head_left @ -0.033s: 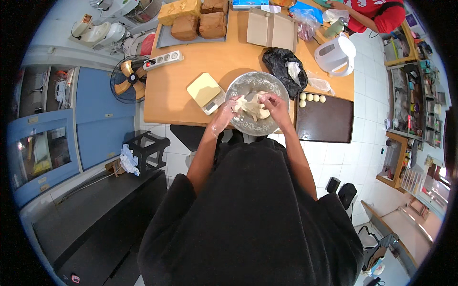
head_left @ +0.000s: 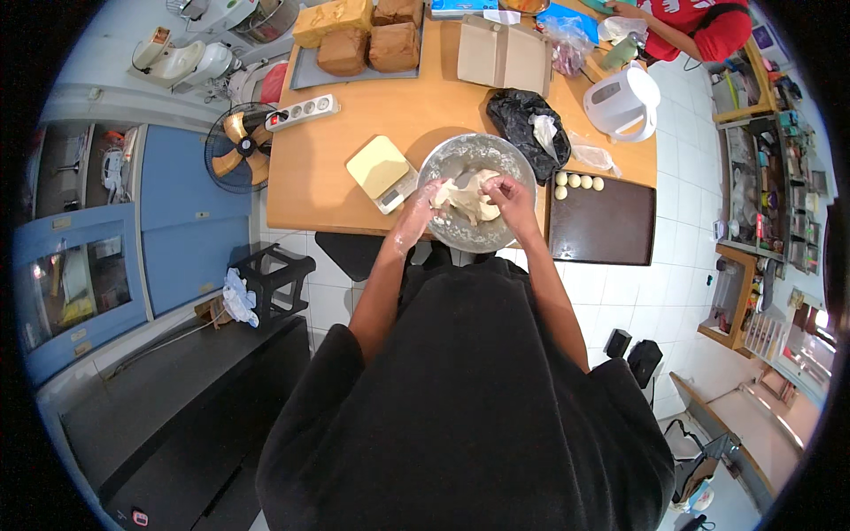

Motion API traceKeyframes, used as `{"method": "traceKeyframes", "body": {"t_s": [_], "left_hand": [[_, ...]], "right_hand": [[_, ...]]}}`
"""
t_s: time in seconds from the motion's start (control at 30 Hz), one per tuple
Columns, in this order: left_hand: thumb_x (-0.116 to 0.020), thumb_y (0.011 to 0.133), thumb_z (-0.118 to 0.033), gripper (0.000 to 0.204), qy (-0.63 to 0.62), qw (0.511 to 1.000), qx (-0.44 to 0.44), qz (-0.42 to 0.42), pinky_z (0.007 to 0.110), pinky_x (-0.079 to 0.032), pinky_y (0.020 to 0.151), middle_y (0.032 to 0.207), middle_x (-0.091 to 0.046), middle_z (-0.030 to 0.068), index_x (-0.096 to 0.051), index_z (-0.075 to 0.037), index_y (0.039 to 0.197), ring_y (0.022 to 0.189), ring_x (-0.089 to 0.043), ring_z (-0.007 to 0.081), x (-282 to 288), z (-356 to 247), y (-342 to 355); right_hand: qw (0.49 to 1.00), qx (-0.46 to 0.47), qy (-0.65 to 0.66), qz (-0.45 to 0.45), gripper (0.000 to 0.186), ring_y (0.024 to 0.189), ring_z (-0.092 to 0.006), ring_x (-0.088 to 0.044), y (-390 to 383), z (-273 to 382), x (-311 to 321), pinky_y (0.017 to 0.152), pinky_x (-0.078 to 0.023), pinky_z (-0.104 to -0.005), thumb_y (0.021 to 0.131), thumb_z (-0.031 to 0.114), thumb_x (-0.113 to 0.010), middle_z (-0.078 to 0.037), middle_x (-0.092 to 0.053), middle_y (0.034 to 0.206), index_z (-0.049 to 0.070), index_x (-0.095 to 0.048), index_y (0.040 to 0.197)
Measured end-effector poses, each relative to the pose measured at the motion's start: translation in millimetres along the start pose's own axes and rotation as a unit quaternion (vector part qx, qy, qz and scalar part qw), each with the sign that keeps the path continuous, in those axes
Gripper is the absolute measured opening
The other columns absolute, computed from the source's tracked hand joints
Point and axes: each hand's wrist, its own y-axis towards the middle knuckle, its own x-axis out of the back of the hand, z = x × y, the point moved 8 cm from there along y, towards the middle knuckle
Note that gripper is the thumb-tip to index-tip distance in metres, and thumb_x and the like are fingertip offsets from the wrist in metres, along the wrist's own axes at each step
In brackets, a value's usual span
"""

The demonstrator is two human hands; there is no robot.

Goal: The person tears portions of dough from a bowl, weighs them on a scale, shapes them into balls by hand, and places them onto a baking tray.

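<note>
A pale, soft lump of dough (head_left: 471, 199) stretches between my hands over a metal mixing bowl (head_left: 434, 164), its inner wall smeared with flour. My left hand (head_left: 418, 212), dusted white, grips the dough's left end at the bowl's rim. Fingers of my right hand (head_left: 512, 199) pinch its right side. Just left of the bowl lies a kitchen scale (head_left: 379, 170) with a pale yellow top. To the right, several small dough balls (head_left: 575, 181) sit along the far left edge of a dark baking tray (head_left: 602, 221).
Beyond the bowl are a black plastic bag (head_left: 509, 115), an opened cardboard box (head_left: 496, 57) and a white electric kettle (head_left: 620, 102). Brown loaves (head_left: 394, 47) rest on a tray at the far left, near a power strip (head_left: 305, 111). A person in red (head_left: 699, 31) is at the far right.
Almost nothing differs. The dough between my hands has shifted slightly in shape, and both hands stay at nearly the same place.
</note>
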Motion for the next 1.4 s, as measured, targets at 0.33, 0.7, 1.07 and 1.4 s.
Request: {"method": "traceKeyframes", "body": {"t_s": [0.33,0.7,1.07,1.4], "left_hand": [[-0.057,0.094,-0.015,0.038,0.025,0.985,-0.048,-0.163,0.030,-0.053,0.075,0.108,-0.060,0.0130,-0.039,0.002,0.123,0.092,-0.065,0.0182,42.2,-15.0,-14.2],[-0.067,0.084,-0.008,0.028,0.348,0.932,-0.080,-0.063,0.026,-0.047,0.064,0.087,-0.063,0.0082,-0.058,0.003,0.108,0.075,-0.057,0.0107,-33.7,-44.6,-22.5],[-0.064,0.087,-0.010,0.029,0.388,0.910,-0.116,-0.086,0.028,-0.050,0.070,0.090,-0.063,0.0078,-0.055,0.004,0.111,0.080,-0.060,0.0107,-30.1,-38.5,-21.6],[-0.048,0.092,-0.005,0.035,0.327,0.941,-0.045,-0.076,0.027,-0.050,0.068,0.094,-0.061,0.0076,-0.049,0.003,0.126,0.079,-0.061,0.0127,15.7,-29.2,-19.6]], "right_hand": [[0.997,-0.062,-0.016,-0.046,0.026,0.080,-0.0125,-0.065,-2.8,-28.6,27.2,0.071,-0.050,-0.0263,0.095,0.021,-0.057,-0.006,-0.067,0.091,-0.001,-0.063,0.109],[0.997,-0.060,0.041,0.017,0.029,0.080,-0.0079,-0.059,-13.8,4.6,-41.5,0.070,-0.047,-0.0233,0.086,0.019,-0.069,-0.003,-0.065,0.086,-0.002,-0.065,0.105],[0.989,0.029,-0.037,-0.140,0.013,0.066,-0.0073,-0.056,-2.1,-9.7,10.0,0.059,-0.045,-0.0240,0.087,0.010,-0.064,-0.001,-0.063,0.077,-0.002,-0.066,0.092],[0.993,0.047,0.081,-0.078,0.034,0.103,-0.0179,-0.062,12.1,11.6,34.2,0.086,-0.049,-0.0271,0.091,0.002,-0.053,-0.012,-0.062,0.115,-0.004,-0.054,0.125]]}}
